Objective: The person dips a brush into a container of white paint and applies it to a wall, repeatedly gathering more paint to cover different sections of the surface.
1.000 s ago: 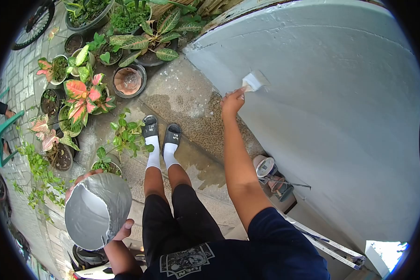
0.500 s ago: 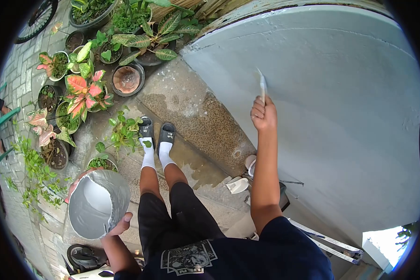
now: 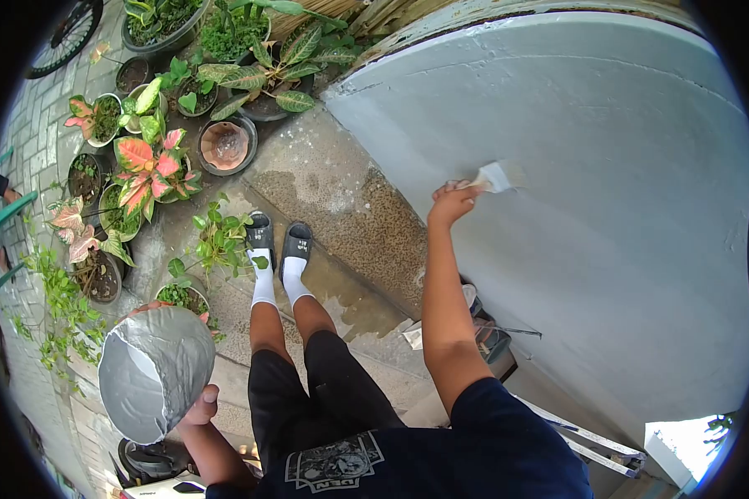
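My right hand (image 3: pixel 455 202) is closed around the handle of a paintbrush (image 3: pixel 495 177), whose pale bristles touch or nearly touch the grey wall (image 3: pixel 607 233). The bristle tips are slightly blurred. At the lower left, my left hand (image 3: pixel 200 407) grips a paint container (image 3: pixel 179 358) smeared with grey; the thumb shows at its near side and other fingers are partly hidden behind it. The container is tilted, its opening facing left, and grey paint coats the inside.
Several potted plants (image 3: pixel 146 170) crowd the left side, with a terracotta-coloured pot (image 3: pixel 225 145) near them. Below the wall lie a box of items (image 3: pixel 491 337) and a ladder (image 3: pixel 591 441). A green chair frame (image 3: pixel 8 237) stands far left, beside part of another person.
My right hand has moved left and down, turning the brush from pointing upward to pointing right, broad side visible. The container in my left hand has shifted left and tilted further.
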### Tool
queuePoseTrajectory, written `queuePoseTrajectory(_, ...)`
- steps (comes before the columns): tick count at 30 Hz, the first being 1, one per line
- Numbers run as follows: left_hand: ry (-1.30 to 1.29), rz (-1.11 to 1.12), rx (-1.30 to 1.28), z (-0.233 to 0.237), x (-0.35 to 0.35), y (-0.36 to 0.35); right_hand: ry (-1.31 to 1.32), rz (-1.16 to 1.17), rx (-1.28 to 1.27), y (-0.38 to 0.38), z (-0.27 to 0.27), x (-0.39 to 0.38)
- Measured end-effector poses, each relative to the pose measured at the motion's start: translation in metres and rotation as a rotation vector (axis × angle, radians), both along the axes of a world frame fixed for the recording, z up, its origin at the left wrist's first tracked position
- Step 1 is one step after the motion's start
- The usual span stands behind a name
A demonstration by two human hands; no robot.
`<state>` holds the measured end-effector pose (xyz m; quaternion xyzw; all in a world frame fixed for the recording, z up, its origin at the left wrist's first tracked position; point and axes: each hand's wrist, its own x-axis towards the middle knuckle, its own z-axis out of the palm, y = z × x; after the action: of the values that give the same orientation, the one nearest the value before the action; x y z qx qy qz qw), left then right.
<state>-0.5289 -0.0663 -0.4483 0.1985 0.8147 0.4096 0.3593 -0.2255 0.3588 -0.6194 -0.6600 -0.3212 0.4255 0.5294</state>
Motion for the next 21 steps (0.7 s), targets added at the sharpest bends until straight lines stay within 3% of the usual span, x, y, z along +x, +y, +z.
queuePoseTrajectory(4,0.055,-0.260,-0.172,-0.006,-0.003,-0.013,-0.082,0.085,-0.444,-0.023,-0.055,-0.010)
queuePoseTrajectory(5,0.062,-0.260,-0.180,-0.006,0.000,-0.012,-0.104,0.087,-0.622,-0.023,-0.064,-0.013)
queuePoseTrajectory(6,0.057,-0.193,-0.136,-0.004,0.005,-0.007,-0.099,0.088,-0.630,-0.014,-0.080,-0.003)
queuePoseTrajectory(8,0.059,-0.132,-0.093,0.001,0.010,-0.001,0.232,0.227,-1.021,0.013,-0.109,0.027)
queuePoseTrajectory(10,0.029,-0.085,-0.064,0.006,0.015,0.005,0.268,0.261,-1.040,0.023,-0.100,0.031)
queuePoseTrajectory(12,0.066,-0.042,-0.014,0.006,0.025,0.010,0.295,0.277,-1.055,0.022,-0.067,0.044)
queuePoseTrajectory(13,0.109,0.015,0.042,0.004,0.028,0.016,0.421,0.260,-0.944,0.015,-0.040,0.053)
queuePoseTrajectory(14,0.111,-0.070,0.045,0.005,0.025,0.021,0.544,0.242,-0.832,0.006,-0.009,0.062)
queuePoseTrajectory(17,0.205,-0.112,0.096,0.016,0.031,0.039,0.379,0.325,-0.644,-0.008,0.106,0.081)
queuePoseTrajectory(18,0.284,-0.204,-0.015,0.008,0.030,0.015,0.317,0.333,-0.581,-0.018,0.142,0.080)
queuePoseTrajectory(21,0.284,-0.165,0.013,0.018,0.036,0.022,0.137,0.224,-0.239,-0.056,0.236,0.072)
